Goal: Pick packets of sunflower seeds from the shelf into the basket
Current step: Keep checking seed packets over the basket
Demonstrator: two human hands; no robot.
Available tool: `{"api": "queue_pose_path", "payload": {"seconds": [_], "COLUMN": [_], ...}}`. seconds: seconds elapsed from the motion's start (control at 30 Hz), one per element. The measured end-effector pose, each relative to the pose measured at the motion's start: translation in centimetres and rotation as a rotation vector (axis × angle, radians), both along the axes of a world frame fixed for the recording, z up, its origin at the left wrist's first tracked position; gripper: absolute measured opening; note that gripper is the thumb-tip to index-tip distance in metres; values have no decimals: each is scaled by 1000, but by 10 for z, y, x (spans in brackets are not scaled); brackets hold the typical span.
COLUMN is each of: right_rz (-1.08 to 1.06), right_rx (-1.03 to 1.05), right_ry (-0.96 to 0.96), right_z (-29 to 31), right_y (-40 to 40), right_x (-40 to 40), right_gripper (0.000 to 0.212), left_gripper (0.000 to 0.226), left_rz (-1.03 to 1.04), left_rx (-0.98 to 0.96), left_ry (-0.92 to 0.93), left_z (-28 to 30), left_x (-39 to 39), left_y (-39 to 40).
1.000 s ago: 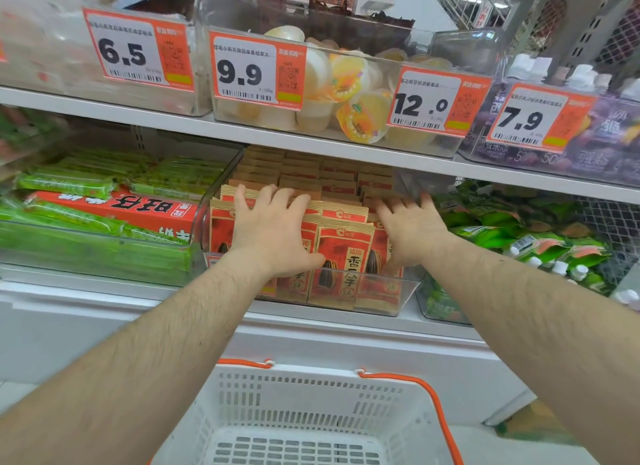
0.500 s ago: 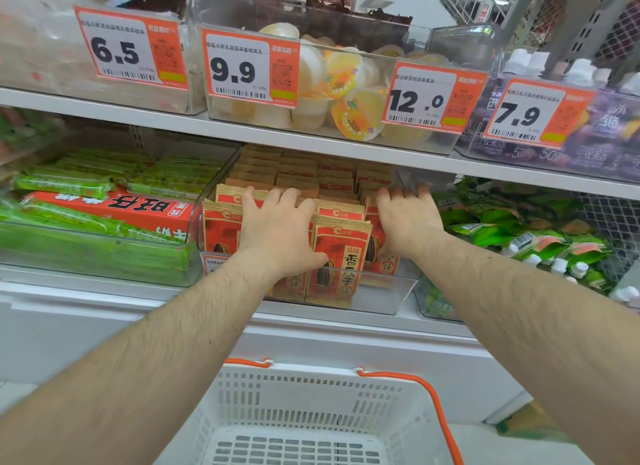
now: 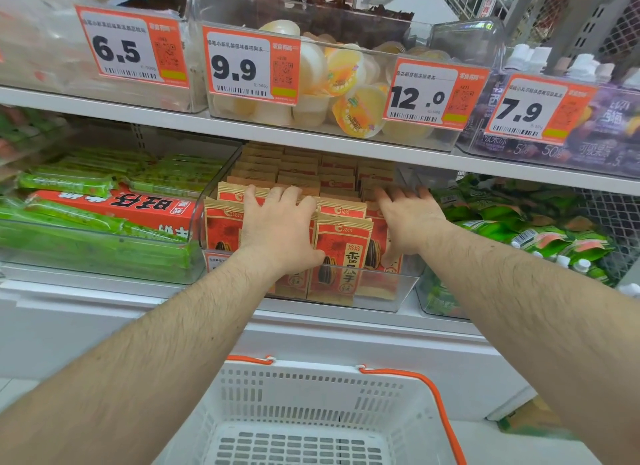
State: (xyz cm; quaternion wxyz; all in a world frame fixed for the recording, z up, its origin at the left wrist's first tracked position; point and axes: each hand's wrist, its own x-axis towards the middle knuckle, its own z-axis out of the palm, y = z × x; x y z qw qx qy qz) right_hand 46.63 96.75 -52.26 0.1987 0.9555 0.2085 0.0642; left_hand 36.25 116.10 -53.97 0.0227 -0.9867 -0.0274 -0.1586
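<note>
Both hands have slid deeper into the clear bin (image 3: 398,291): left hand (image 3: 280,229) and right hand (image 3: 408,222) now clamp sunflower seed packets (image 3: 343,253), above the basket (image 3: 311,412), ready for lifting.

Glossy foil pkts (image 3: 341,253), clear plastic bin (image 3: 398,291)

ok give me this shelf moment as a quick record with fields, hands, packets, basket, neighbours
left hand: fingers over the tops of the front sunflower seed packets, thumb at their front
right hand: fingers over the packets at the right of the clear bin
basket: white, orange handles, below the shelf, no packets visible inside
left neighbour: green wrapped bars
right neighbour: green pouches
shelf above: jelly cups
</note>
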Motion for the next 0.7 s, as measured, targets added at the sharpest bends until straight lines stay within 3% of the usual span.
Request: {"api": "queue_pose_path", "payload": {"seconds": [0.4,0.6,0.7], "right_rz": [-7,22,34], "right_rx": [25,162,245], "right_ry": [8,11,158], "right_z": [13,41,58], "right_y": [-14,-5,-3], "right_x": [-28,-65,-90], "right_gripper": [109,43,16], "left_gripper": [89,62,32], "left_rz": [12,-228,-305], "left_rx": [-2,-44,-98], "left_ry": [62,-27,140], "left_z": [18,42,60], "left_x": [-11,-28,-38], "left_y": [-12,-34,-46]}}
